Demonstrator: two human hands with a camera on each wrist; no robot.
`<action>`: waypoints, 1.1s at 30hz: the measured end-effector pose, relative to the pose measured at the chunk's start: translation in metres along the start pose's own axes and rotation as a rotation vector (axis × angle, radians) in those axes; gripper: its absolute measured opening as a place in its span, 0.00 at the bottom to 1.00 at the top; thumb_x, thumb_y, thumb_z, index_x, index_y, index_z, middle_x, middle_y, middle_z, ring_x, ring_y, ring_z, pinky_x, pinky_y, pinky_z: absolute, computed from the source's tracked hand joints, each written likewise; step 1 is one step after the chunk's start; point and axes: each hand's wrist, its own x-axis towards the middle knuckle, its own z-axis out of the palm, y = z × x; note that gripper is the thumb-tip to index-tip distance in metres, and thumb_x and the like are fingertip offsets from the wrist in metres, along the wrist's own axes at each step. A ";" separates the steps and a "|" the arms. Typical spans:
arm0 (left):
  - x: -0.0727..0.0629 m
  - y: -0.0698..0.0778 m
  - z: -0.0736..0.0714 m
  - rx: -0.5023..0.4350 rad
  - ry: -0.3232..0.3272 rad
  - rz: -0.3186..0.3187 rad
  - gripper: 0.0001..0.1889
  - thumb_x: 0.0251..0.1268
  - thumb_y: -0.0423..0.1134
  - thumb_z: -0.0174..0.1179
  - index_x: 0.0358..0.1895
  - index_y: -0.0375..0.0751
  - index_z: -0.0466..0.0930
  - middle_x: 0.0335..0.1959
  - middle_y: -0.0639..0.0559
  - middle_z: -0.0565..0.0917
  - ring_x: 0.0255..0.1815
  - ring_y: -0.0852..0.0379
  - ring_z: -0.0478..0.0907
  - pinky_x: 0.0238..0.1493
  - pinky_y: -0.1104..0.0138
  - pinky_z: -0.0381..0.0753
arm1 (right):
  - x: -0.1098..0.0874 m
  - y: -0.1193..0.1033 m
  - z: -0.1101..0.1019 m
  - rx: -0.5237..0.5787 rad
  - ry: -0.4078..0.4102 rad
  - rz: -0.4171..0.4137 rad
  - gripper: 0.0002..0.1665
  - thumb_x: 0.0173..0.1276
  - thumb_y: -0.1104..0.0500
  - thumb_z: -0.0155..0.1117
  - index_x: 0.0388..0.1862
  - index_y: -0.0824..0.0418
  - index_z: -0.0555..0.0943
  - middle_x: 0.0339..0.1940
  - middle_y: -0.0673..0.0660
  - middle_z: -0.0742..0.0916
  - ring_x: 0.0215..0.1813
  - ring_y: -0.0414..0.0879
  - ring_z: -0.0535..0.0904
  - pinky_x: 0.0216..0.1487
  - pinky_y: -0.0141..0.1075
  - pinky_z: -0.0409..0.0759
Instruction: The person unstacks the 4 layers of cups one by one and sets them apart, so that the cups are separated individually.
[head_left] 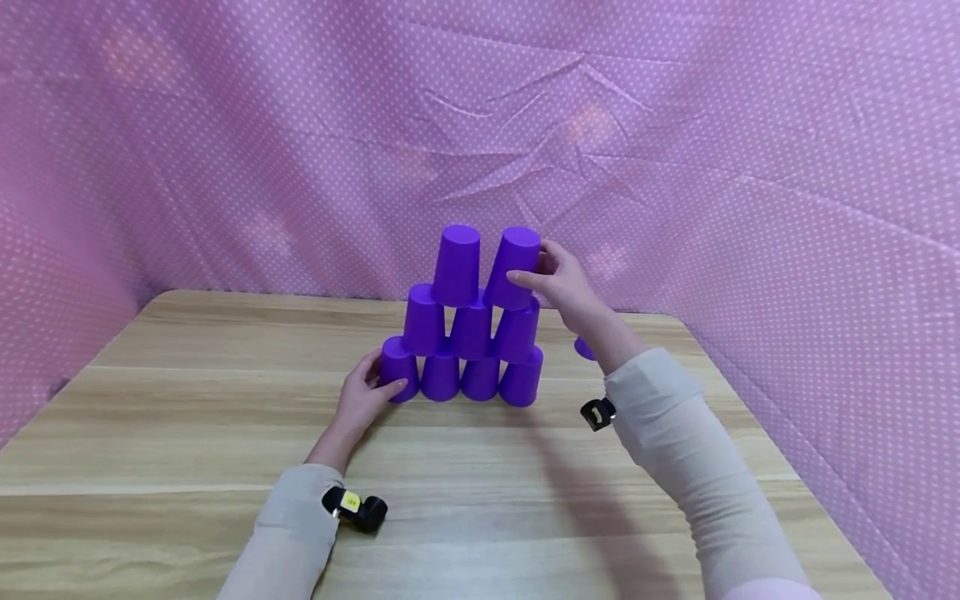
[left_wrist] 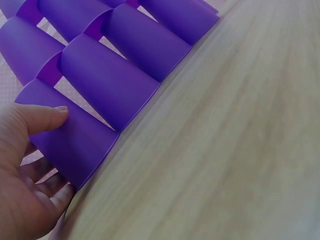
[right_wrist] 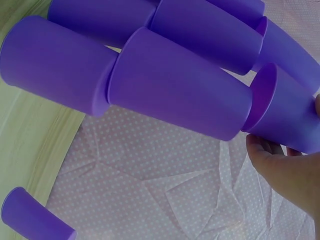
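Observation:
A pyramid of upside-down purple cups [head_left: 471, 333] stands on the wooden table [head_left: 187, 400], with three tiers. My left hand [head_left: 386, 373] grips the bottom-left cup [head_left: 397, 365], thumb in front and fingers behind; the left wrist view shows this hand [left_wrist: 50, 150] round that cup [left_wrist: 75, 145]. My right hand [head_left: 530, 265] holds the top-right cup [head_left: 514, 268], which is tilted and sits on the second tier beside an upright top cup [head_left: 457, 263]. In the right wrist view the right hand [right_wrist: 282, 130] pinches that cup [right_wrist: 290, 115].
A loose purple cup [head_left: 583, 347] lies on the table behind my right wrist, also seen as a cup [right_wrist: 30, 217] in the right wrist view. A pink dotted cloth [head_left: 675, 167] walls the table at the back and on both sides. Bare wood lies in front of the pyramid.

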 end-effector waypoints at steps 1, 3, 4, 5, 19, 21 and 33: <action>0.000 0.000 0.000 -0.001 0.000 -0.001 0.33 0.49 0.27 0.59 0.61 0.30 0.56 0.58 0.33 0.62 0.59 0.43 0.59 0.58 0.60 0.60 | -0.001 0.000 -0.002 -0.005 0.006 -0.004 0.34 0.52 0.63 0.64 0.59 0.59 0.63 0.50 0.59 0.75 0.51 0.49 0.70 0.54 0.39 0.67; 0.000 0.001 0.001 -0.006 -0.002 0.002 0.33 0.49 0.26 0.59 0.61 0.30 0.55 0.58 0.32 0.61 0.59 0.43 0.58 0.58 0.60 0.60 | -0.003 0.000 -0.006 -0.002 0.012 -0.013 0.35 0.53 0.63 0.64 0.60 0.60 0.62 0.51 0.59 0.75 0.52 0.49 0.69 0.55 0.39 0.65; 0.000 0.001 0.001 -0.009 -0.001 0.002 0.33 0.49 0.26 0.59 0.61 0.30 0.55 0.58 0.32 0.62 0.58 0.42 0.59 0.58 0.60 0.60 | -0.004 0.000 -0.009 0.002 0.014 -0.017 0.36 0.53 0.63 0.64 0.60 0.60 0.62 0.52 0.60 0.74 0.53 0.49 0.69 0.56 0.39 0.65; 0.000 0.002 0.001 -0.011 -0.001 0.004 0.33 0.49 0.26 0.59 0.61 0.30 0.55 0.58 0.32 0.62 0.58 0.42 0.58 0.58 0.59 0.60 | -0.005 0.000 -0.011 0.007 0.018 -0.023 0.36 0.53 0.63 0.64 0.61 0.60 0.62 0.52 0.60 0.74 0.53 0.49 0.69 0.56 0.39 0.64; -0.002 0.002 0.002 -0.007 -0.004 -0.012 0.34 0.49 0.27 0.59 0.62 0.31 0.54 0.58 0.33 0.61 0.59 0.43 0.58 0.59 0.60 0.59 | -0.016 0.011 -0.060 0.049 0.209 -0.102 0.32 0.52 0.65 0.64 0.56 0.66 0.65 0.48 0.62 0.75 0.52 0.51 0.69 0.56 0.40 0.64; -0.003 0.001 0.002 -0.013 0.001 -0.007 0.34 0.49 0.27 0.59 0.62 0.30 0.55 0.58 0.33 0.62 0.58 0.43 0.59 0.59 0.60 0.60 | -0.019 0.013 -0.066 0.063 0.211 -0.089 0.32 0.52 0.65 0.64 0.56 0.65 0.64 0.49 0.62 0.75 0.53 0.51 0.68 0.57 0.40 0.63; -0.004 0.000 0.002 -0.024 -0.008 0.012 0.33 0.49 0.27 0.59 0.61 0.30 0.55 0.58 0.33 0.61 0.59 0.43 0.57 0.59 0.59 0.58 | -0.025 0.053 -0.086 0.084 0.234 -0.030 0.31 0.53 0.65 0.63 0.55 0.66 0.64 0.46 0.58 0.75 0.51 0.49 0.70 0.57 0.41 0.63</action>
